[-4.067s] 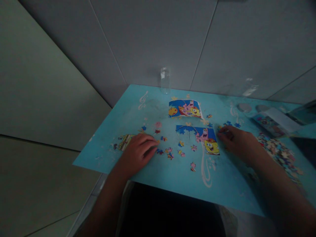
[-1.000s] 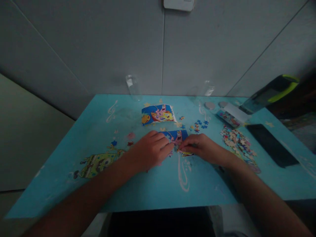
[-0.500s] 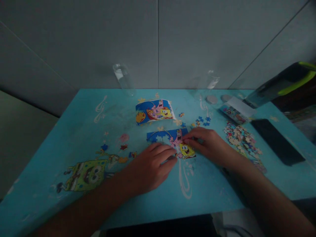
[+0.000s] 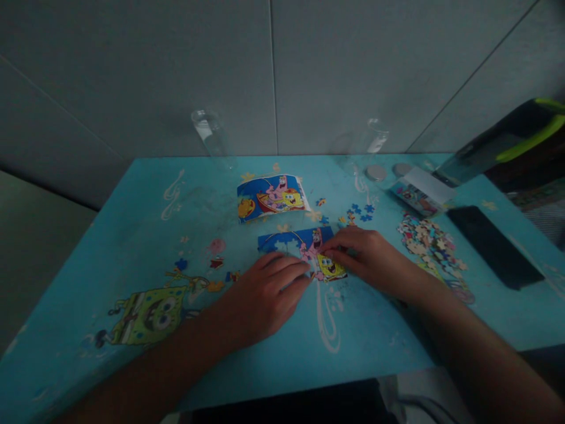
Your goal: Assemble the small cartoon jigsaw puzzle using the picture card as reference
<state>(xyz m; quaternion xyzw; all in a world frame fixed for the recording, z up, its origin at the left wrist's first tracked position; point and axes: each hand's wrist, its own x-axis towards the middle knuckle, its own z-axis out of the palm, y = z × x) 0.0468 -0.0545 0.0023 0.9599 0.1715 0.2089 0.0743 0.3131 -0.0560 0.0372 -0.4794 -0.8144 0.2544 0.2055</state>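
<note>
A partly joined jigsaw puzzle (image 4: 293, 237) lies on the table, with a blue background, a pink starfish and a yellow sponge character. My left hand (image 4: 276, 288) rests at its lower left, fingers bent loosely over the edge and hiding that part. At the right edge, the thumb and forefinger of my right hand (image 4: 364, 253) pinch together by the yellow character; a puzzle piece seems to be between them, largely hidden. Just behind the puzzle lies a printed reference picture (image 4: 273, 197) of the same scene.
Loose blue pieces (image 4: 362, 212) lie behind my right hand; a few more, including a red piece (image 4: 216, 262), are at left. A pile of pieces (image 4: 430, 244), a black phone-like slab (image 4: 494, 246), a small box (image 4: 417, 197), clear tubes (image 4: 214, 138) and a bottle (image 4: 498, 138) stand around.
The view has shifted slightly, so everything sits a little further left. Both hands keep nearly the same place on the puzzle; the right fingers still pinch at its right edge.
</note>
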